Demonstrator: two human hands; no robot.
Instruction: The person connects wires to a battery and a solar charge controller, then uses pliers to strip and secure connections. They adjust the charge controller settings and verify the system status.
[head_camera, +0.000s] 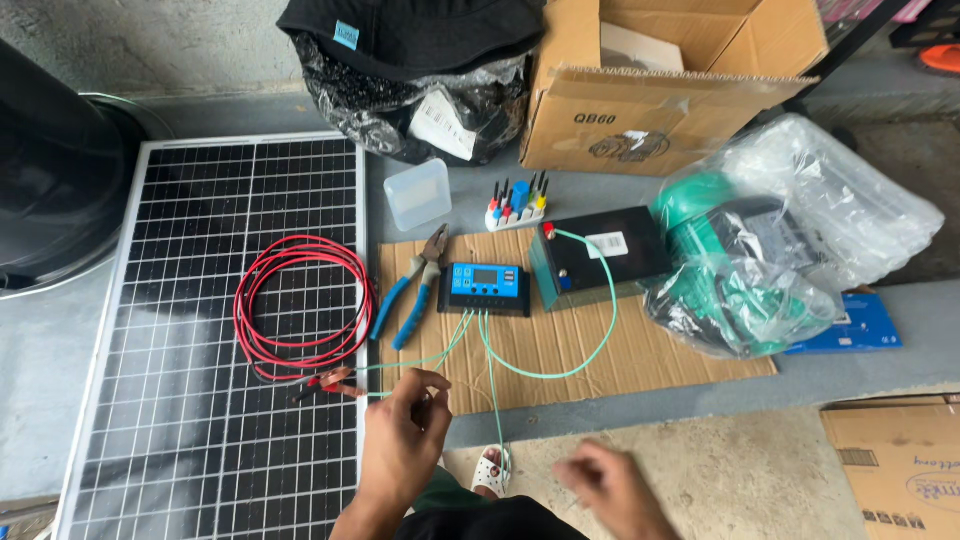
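Left hand (403, 435) pinched shut on a thin green wire (545, 372), thumb and fingers tight together, just over the near edge of the cardboard mat (640, 365). Right hand (612, 487) low and blurry, fingers loosely spread, holding nothing that can be seen; hard to tell more. Between the hands, more green wire hanging down toward a white sandal (491, 472).

Probably very light and bendy, that wire, and easy to tangle or slip, so best pinched close to the end, not tugged hard.

A bit farther out, red clips (330, 381) and a coil of red wire (300, 305) lying on the big solar panel (180, 420). Up on the mat, blue pliers (410, 295), then a small blue box with a screen (487, 288), green wires going into its bottom. Just beside it a black battery (600, 255), one green wire looping up to its top. Farthest back, a little screwdriver set (517, 205), a clear plastic tub (417, 193), a brown cardboard box (660, 90) and a black hat on a bag (415, 35).
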